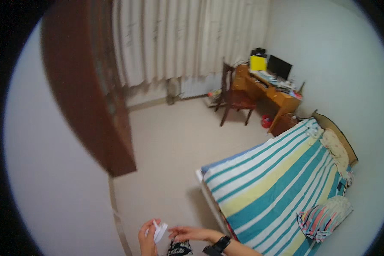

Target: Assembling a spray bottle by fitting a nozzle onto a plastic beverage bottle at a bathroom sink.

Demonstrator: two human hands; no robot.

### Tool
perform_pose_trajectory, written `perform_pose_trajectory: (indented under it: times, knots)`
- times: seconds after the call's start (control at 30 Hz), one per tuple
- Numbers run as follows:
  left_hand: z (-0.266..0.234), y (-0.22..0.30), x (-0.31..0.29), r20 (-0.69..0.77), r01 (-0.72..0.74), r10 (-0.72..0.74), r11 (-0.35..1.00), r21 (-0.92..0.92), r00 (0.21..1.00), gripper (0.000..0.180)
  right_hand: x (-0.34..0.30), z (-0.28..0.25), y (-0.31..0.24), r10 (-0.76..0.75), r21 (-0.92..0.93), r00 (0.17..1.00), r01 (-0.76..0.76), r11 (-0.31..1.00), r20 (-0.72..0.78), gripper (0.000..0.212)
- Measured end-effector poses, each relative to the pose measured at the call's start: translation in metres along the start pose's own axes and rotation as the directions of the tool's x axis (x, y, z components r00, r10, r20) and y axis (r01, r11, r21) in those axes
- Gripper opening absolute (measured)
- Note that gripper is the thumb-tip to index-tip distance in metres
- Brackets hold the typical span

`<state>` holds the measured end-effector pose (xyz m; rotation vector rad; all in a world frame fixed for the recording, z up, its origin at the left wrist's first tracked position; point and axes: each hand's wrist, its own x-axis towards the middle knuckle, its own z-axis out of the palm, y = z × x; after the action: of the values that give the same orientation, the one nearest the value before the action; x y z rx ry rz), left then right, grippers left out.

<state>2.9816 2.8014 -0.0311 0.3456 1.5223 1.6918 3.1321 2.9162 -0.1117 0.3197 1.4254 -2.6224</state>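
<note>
At the lower edge of the head view, my left hand [147, 237] is closed on a small white object [160, 233]. It is flat with a narrow raised piece; blur hides what kind of thing it is. Just to its right, my right hand [190, 233] reaches in from the right with fingers stretched out and apart, seemingly holding nothing. Its fingertips are close to the white object. A black band [221, 244] circles my right wrist. Below the hands shows a black cloth with a white pattern [180, 248].
To the right stands a bed [260, 187] with a striped cover and pillows. Beyond it are a wooden desk [291, 102] with a monitor [279, 67], a dark chair [239, 100] and a red bin [266, 121]. A brown cabinet [79, 85] rises at left; curtains [170, 42] hang behind.
</note>
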Motion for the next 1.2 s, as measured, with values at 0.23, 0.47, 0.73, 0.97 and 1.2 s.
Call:
perform_pose_trajectory:
  times: [0.23,0.47,0.73,0.97,1.2]
  knots:
    - [0.142,0.067,0.263,0.363,-0.068,-0.021,0.971,0.229,0.932,0.037,0.099,-0.183,-0.172,-0.170,0.305,0.959,0.235,0.923,-0.226,0.060]
    - [0.295,0.079,0.495,0.547,0.064,-0.309,0.905,0.420,0.778,0.041,0.136,-0.405,-0.295,-0.164,0.362,0.893,0.331,0.872,-0.420,0.044]
    - [0.449,0.129,0.743,0.696,0.156,-0.475,0.868,0.472,0.538,0.065,0.166,-0.612,-0.500,-0.267,0.382,0.762,0.555,0.739,-0.590,0.026]
    - [0.526,0.153,0.986,0.610,0.020,-0.441,0.821,0.571,0.659,0.036,0.153,-0.835,-0.535,-0.328,0.353,0.559,0.783,0.512,-0.762,0.031]
    - [0.777,0.133,1.169,0.633,-0.106,-0.385,0.795,0.597,0.672,0.031,0.051,-0.988,-0.585,-0.070,0.115,0.127,0.982,0.152,-0.989,0.032]
